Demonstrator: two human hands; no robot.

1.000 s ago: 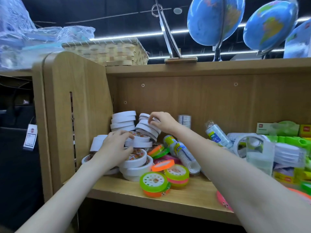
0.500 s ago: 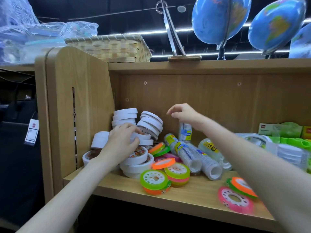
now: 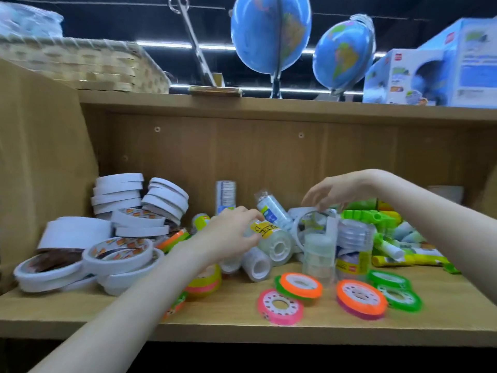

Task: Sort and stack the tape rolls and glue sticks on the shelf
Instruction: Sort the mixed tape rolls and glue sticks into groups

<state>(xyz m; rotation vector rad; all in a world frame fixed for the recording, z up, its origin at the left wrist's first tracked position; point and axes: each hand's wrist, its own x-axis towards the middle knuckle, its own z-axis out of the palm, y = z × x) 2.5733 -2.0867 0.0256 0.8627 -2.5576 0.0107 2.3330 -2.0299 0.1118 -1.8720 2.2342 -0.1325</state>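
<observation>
1. The left hand (image 3: pixel 231 235) reaches into the middle of the wooden shelf (image 3: pixel 215 316), its fingers curled round a clear tape pack with a yellow label (image 3: pixel 271 235) that lies on its side.
2. The right hand (image 3: pixel 336 191) hovers above a clear plastic ring of tape (image 3: pixel 309 224), fingers spread and bent downward; motion blur hides whether the fingertips touch it.
3. White tape rolls (image 3: pixel 118 195) stand stacked at the back left of the shelf, with a leaning stack of white rolls (image 3: pixel 166 199) just beside them on the right.
4. More white rolls with printed cores (image 3: pixel 121 251) lie piled in front of those stacks, near the left side panel.
5. A pink flat tape reel (image 3: pixel 279 306), an orange-on-green reel (image 3: pixel 300 285), an orange reel (image 3: pixel 360 298) and green reels (image 3: pixel 398 293) lie flat near the front edge.
6. Green and yellow glue sticks (image 3: pixel 390 246) lie heaped at the right, behind the green reels.
7. A clear upright tape pack (image 3: pixel 225 196) stands against the back wall.
8. Two globes (image 3: pixel 270 36) and a woven basket (image 3: pixel 88 65) sit on the board above.
</observation>
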